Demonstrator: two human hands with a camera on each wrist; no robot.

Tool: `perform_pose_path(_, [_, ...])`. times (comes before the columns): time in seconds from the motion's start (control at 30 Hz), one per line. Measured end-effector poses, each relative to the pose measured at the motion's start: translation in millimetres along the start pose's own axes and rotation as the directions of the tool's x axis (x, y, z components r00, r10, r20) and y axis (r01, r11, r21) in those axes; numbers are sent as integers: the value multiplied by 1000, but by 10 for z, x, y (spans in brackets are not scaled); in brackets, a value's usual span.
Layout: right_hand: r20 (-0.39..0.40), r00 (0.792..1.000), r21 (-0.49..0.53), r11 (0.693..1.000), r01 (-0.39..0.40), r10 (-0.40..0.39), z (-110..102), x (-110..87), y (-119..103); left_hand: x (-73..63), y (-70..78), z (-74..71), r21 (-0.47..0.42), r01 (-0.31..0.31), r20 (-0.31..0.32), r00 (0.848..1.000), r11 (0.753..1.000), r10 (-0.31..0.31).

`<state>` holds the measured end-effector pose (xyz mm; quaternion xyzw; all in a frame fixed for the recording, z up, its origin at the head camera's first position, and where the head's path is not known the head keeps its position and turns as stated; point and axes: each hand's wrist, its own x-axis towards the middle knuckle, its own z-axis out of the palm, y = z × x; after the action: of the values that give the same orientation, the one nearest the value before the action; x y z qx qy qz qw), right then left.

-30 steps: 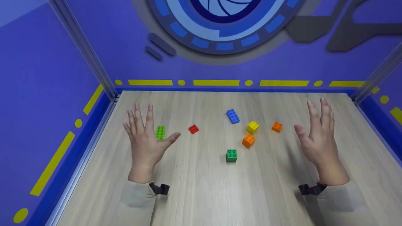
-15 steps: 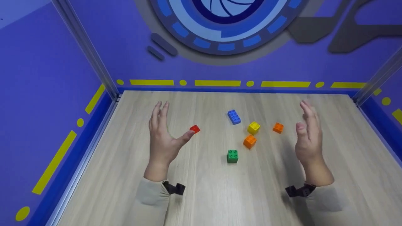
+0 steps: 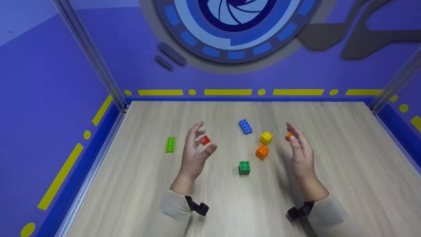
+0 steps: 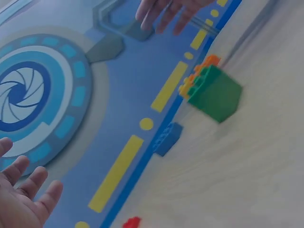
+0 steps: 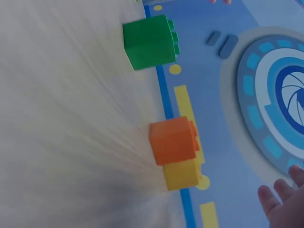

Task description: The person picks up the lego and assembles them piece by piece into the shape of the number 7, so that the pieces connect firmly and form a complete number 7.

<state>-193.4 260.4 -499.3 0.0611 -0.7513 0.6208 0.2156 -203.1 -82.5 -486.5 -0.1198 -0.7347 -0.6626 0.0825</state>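
Observation:
My left hand (image 3: 194, 154), fingers relaxed, hovers over the table beside a red brick (image 3: 206, 140), which its fingers partly cover. Farther right my right hand (image 3: 302, 161) also holds nothing; it partly hides a small orange brick (image 3: 288, 136). Between the hands lie a blue brick (image 3: 245, 127), a yellow brick (image 3: 266, 138), a taller orange brick (image 3: 262, 152) and a green brick (image 3: 244, 168). The left wrist view has the green brick (image 4: 216, 95) large, with spread left fingers (image 4: 31, 183) at lower left. Green (image 5: 149, 42), orange (image 5: 173, 141) and yellow bricks line up in the right wrist view.
A light green brick (image 3: 170, 144) lies left of the left hand. The wooden table (image 3: 230, 210) ends at a blue back wall (image 3: 115, 49) with yellow marks. Side walls stand left and right, with metal posts (image 3: 95, 56) in the corners.
Both hands have moved inward, towards each other. The light green brick is uncovered again, while the right hand now covers part of the small orange brick. The bricks keep their places.

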Motion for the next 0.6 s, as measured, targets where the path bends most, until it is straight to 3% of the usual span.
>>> perform_pose_path(0.17, [21, 988, 29, 988, -154, 153, 67, -14, 90, -48, -162, 185, -66, 81, 74, 994, 995, -76])
perform_pose_path(0.37, [94, 933, 5, 937, -348, 346, 124, -13, 208, -89, -314, 395, -125, 176, 156, 975, 976, -156])
perform_pose_path(0.6, [136, 906, -108, 916, -387, 400, 181, -63, 285, -143, -443, 511, -106, 243, 264, 942, 964, -208])
